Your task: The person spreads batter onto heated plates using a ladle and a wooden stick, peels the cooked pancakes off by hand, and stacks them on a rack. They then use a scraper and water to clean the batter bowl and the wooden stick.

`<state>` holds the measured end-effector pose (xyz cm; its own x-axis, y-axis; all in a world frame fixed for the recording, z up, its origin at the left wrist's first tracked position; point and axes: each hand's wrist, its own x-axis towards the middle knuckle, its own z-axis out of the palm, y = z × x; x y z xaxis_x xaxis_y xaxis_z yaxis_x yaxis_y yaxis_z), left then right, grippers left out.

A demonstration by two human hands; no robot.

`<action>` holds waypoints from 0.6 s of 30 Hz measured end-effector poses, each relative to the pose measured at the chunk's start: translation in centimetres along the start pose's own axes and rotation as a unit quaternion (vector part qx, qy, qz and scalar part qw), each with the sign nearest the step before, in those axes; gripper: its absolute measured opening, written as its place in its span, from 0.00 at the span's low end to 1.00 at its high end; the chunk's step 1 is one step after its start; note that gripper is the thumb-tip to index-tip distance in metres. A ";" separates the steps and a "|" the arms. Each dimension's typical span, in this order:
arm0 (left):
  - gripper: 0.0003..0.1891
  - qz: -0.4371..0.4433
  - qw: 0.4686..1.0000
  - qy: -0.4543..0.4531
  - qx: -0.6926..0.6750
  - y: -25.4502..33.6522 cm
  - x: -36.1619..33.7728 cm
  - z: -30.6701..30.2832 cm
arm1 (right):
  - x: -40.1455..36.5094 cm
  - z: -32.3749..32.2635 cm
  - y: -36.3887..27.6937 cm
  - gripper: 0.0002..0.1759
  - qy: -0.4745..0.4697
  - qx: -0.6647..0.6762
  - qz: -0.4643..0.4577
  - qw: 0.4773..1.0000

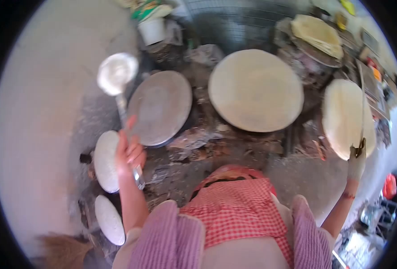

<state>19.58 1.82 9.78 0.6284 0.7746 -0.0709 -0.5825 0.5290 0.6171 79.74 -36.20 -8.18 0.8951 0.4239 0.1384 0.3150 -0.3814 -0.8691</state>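
Note:
My left hand (131, 150) is closed around the handle of a metal ladle (118, 74), whose round bowl holds something whitish. The ladle is up beside a bare brown round griddle (160, 107). My right hand (357, 157), in a pale glove, grips a long thin stick (363, 103) at the near edge of the right griddle, which bears a pale flatbread (344, 116). In the middle, a large pale round sheet (255, 89) covers another griddle. Two more pale rounds, one (106, 161) under my left forearm and one (109, 219) nearer me, lie at the left.
A stack of folded flatbreads (317, 33) sits on a tray at the back right. A white bucket (152, 30) stands at the back left. Straw bristles (64, 251) show at the lower left. A red bag (389, 186) is at the far right.

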 end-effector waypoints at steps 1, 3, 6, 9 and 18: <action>0.26 -0.034 0.999 0.005 0.009 1.3 1.0 -2.5 | -3.9 5.2 -5.4 0.30 -0.039 0.101 -0.027 0.994; 0.24 -0.125 0.988 0.055 -0.078 3.8 3.6 -5.7 | -10.7 14.8 -14.2 0.30 -0.123 0.078 -0.116 0.983; 0.24 -0.163 0.979 0.111 -0.056 4.5 7.2 -10.8 | -19.3 26.8 -25.3 0.30 -0.327 -0.087 -0.151 0.929; 0.22 -0.170 0.977 0.127 0.012 2.7 9.2 -13.0 | -24.5 35.6 -28.2 0.25 -0.335 -0.095 -0.172 0.922; 0.15 -0.117 0.948 0.188 0.230 3.6 14.9 -21.7 | -28.9 40.3 -28.7 0.19 -0.351 -0.171 -0.027 0.920</action>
<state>15.65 22.81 -6.04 0.4348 0.7693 -0.4681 -0.1092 0.5611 0.8205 32.11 -4.43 -6.38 0.4880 0.8308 -0.2677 0.5420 -0.5288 -0.6531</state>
